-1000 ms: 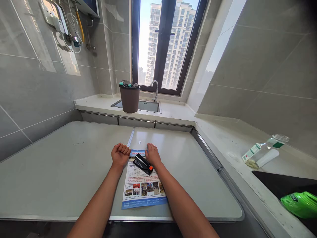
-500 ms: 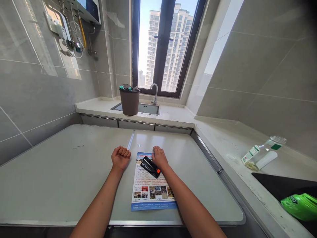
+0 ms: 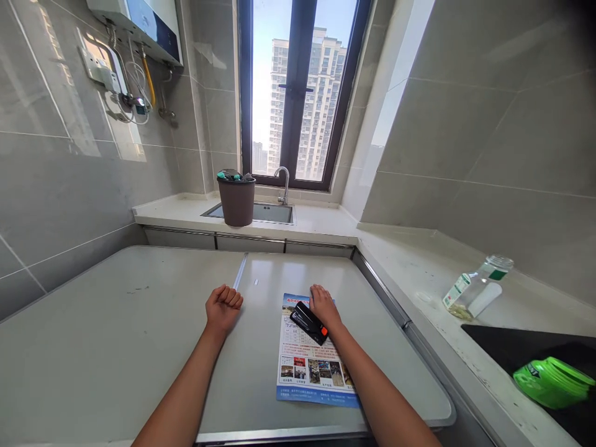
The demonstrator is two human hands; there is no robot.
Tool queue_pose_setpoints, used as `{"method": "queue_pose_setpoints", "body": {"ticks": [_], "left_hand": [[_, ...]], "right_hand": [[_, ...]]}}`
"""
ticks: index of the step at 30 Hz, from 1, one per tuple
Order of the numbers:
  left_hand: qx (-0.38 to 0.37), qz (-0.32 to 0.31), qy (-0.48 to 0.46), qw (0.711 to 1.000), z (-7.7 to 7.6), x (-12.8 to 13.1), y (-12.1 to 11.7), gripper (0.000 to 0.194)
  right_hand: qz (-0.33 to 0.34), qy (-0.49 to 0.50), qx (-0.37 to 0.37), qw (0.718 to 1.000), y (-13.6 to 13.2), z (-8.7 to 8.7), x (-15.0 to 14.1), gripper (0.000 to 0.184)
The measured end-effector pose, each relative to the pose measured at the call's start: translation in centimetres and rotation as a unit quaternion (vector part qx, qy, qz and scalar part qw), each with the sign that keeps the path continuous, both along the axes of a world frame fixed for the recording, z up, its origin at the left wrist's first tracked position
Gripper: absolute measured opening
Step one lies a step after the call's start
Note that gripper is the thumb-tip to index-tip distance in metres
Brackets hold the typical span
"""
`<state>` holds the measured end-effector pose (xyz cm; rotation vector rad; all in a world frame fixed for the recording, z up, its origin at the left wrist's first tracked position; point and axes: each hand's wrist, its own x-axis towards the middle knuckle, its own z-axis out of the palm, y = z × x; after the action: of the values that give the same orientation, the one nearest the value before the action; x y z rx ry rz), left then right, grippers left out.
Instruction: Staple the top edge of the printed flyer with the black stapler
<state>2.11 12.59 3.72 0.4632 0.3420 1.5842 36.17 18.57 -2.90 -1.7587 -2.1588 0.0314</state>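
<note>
The fingers [image 3: 317, 292] of your right hand [image 3: 326, 310] lay stretched out and close together over the upper right of a thin, printed paper sheet with blue borders [image 3: 313, 352], pinching nothing that showed. Those of your left hand [image 3: 224, 308] were curled into a fist; whether it enclosed anything, you could not tell.

Just left of the right fingers and nearer you, the black, oblong plastic stapler with an orange-red end [image 3: 308, 321] sat aslant on the sheet. Light, even pressure seemed best there: a hard push could have creased the paper or let the stapler slide.

Your right forearm slanted in low from the near right, covering the sheet's lower right corner. Your left forearm mirrored it, the fist well left of the sheet over the pale, metal-edged desk [image 3: 116, 354]. Beyond the fingers stood a brown, round plastic bucket [image 3: 237, 202].
</note>
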Motion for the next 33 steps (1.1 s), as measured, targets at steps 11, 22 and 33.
{"method": "queue_pose_setpoints", "body": {"ticks": [11, 22, 33], "left_hand": [[-0.004, -0.022, 0.006, 1.0, 0.0, 0.4, 0.2, 0.056], [0.005, -0.024, 0.019, 1.0, 0.0, 0.6, 0.1, 0.057], [0.013, -0.026, 0.027, 0.999, -0.4, 0.6, 0.1, 0.055]], "right_hand": [[0.006, 0.0, 0.012, 1.0, 0.0, -0.1, -1.7, 0.052], [0.015, 0.035, 0.029, 0.999, 0.0, -0.2, -1.2, 0.051], [0.021, 0.08, 0.027, 0.996, -0.2, 0.1, -0.8, 0.053]]}}
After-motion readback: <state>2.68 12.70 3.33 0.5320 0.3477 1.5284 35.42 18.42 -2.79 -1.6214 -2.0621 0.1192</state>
